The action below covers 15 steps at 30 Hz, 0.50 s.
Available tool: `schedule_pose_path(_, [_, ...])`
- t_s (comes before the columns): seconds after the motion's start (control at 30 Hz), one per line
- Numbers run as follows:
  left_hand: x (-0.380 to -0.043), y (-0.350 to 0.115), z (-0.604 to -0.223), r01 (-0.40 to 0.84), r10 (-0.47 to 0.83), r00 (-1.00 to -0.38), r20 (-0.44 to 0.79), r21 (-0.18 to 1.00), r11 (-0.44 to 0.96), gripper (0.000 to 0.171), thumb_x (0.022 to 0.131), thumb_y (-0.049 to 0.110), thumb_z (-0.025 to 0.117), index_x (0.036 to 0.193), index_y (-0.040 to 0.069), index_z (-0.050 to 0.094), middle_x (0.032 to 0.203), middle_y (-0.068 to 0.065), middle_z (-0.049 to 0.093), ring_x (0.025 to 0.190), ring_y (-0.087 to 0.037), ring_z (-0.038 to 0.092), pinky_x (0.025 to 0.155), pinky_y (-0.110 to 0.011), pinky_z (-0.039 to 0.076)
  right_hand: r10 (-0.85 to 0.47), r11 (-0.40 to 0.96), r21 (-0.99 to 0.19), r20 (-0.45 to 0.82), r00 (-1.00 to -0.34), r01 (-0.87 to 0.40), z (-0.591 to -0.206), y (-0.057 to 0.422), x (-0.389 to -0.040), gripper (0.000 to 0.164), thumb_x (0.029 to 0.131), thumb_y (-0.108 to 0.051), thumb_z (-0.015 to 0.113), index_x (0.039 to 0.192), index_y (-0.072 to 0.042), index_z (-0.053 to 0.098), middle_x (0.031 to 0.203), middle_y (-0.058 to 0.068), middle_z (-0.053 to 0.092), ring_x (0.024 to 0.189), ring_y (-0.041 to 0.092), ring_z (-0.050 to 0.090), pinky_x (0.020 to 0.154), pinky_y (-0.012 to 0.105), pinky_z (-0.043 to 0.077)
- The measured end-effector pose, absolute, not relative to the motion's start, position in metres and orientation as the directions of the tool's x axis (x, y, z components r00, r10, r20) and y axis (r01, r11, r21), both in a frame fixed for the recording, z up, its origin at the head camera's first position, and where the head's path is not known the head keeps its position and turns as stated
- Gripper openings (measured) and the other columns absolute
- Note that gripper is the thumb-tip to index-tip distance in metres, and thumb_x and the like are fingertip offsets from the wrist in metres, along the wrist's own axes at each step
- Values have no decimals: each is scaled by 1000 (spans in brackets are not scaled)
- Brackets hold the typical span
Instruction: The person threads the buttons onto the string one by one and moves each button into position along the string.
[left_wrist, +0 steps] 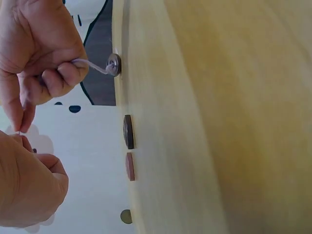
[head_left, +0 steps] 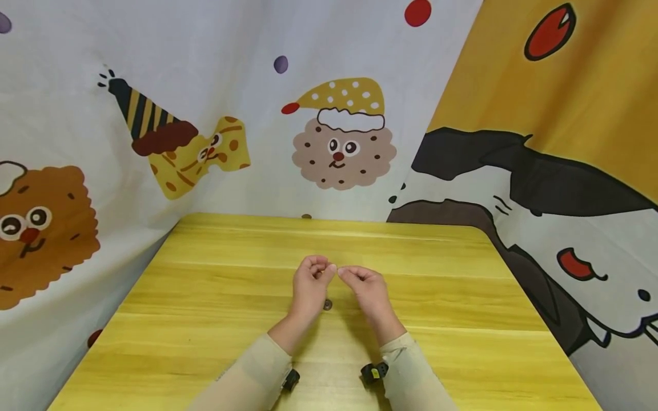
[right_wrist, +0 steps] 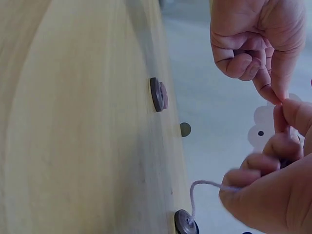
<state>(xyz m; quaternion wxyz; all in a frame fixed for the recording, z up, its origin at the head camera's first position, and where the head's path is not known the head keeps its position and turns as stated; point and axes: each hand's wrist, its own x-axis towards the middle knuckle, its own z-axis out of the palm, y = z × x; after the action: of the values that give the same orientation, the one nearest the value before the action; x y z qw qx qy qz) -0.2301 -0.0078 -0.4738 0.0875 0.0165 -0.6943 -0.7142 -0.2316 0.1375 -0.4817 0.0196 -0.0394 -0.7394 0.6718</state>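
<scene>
Over the table, my left hand and right hand meet at their fingertips. The right hand holds a pale string in its curled fingers. From there the string runs down to a dark round button threaded on its end. In the right wrist view that button appears low by the table's far edge. My left thumb and forefinger pinch at the tip of the right ones, where a tiny pale bit of string shows; the fingers mostly hide it.
A dark button and a reddish one lie on the wooden table. A printed curtain hangs along the table's back and sides. A small black camera is strapped at the right wrist.
</scene>
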Motion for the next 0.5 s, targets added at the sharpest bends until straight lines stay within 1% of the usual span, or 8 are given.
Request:
schedule_pose_path(0.03, [-230, -8, -474, 107, -144, -984, 105, 994, -5, 18, 100, 8, 75, 114, 3, 66, 105, -13, 76, 87, -15, 57, 75, -21, 47, 76, 93, -995, -23, -997, 30, -482, 138, -232, 27, 98, -30, 80, 108, -5, 83, 106, -1, 79, 102, 14, 66, 95, 35, 53])
schedule_pose_path(0.1, [-229, -10, -474, 106, -122, -986, 111, 993, 44, 18, 100, 11, 76, 114, 5, 67, 106, -11, 77, 87, -15, 57, 76, -21, 47, 59, 72, -997, -19, -998, 23, -483, 140, -233, 27, 100, -26, 78, 107, -1, 81, 86, -5, 72, 80, 10, 59, 76, 28, 49])
schedule_pose_path(0.13, [-228, -12, -473, 108, -107, -987, 116, 991, 82, 18, 100, 12, 77, 115, 7, 68, 106, -10, 77, 87, -15, 57, 76, -22, 47, 51, 62, -998, -12, -999, 15, -484, 140, -234, 25, 100, -25, 76, 104, 0, 80, 78, -6, 67, 72, 10, 53, 69, 26, 45])
schedule_pose_path(0.2, [-225, -17, -470, 116, -64, -989, 130, 976, 185, 19, 100, 16, 77, 116, 9, 70, 107, -6, 76, 85, -14, 56, 73, -22, 47, 41, 41, -999, -8, -999, 10, -485, 143, -235, 22, 101, -23, 75, 98, -1, 78, 69, -7, 58, 64, 11, 46, 61, 27, 39])
schedule_pose_path(0.27, [-222, -23, -464, 132, -9, -990, 141, 946, 298, 20, 101, 21, 78, 118, 12, 73, 107, -3, 75, 85, -15, 55, 72, -23, 46, 28, 16, -1000, -6, -1000, 7, -484, 147, -237, 21, 101, -23, 75, 93, -4, 76, 65, -5, 53, 61, 12, 45, 58, 28, 40])
schedule_pose_path(0.33, [-221, -29, -459, 169, 59, -985, 159, 892, 419, 21, 99, 24, 80, 117, 16, 76, 106, -4, 73, 84, -18, 53, 69, -27, 45, 14, -8, -1000, -6, -1000, 6, -482, 152, -238, 20, 101, -24, 75, 88, -9, 75, 66, -4, 56, 64, 14, 51, 61, 29, 44])
schedule_pose_path(0.4, [-221, -36, -457, 200, 126, -980, 157, 836, 511, 24, 96, 28, 84, 117, 19, 79, 108, -7, 72, 86, -21, 56, 72, -32, 47, -8, -54, -998, -21, -1000, 21, -479, 159, -240, 18, 102, -24, 75, 89, -12, 75, 68, -3, 59, 64, 14, 54, 61, 29, 47])
schedule_pose_path(0.5, [-225, -45, -459, 243, 231, -965, 126, 762, 601, 30, 89, 29, 90, 117, 22, 81, 110, -12, 71, 95, -27, 60, 91, -46, 52, -42, -133, -990, -41, -998, 46, -475, 168, -241, 18, 104, -24, 73, 89, -15, 75, 65, -3, 56, 59, 13, 50, 57, 27, 44])
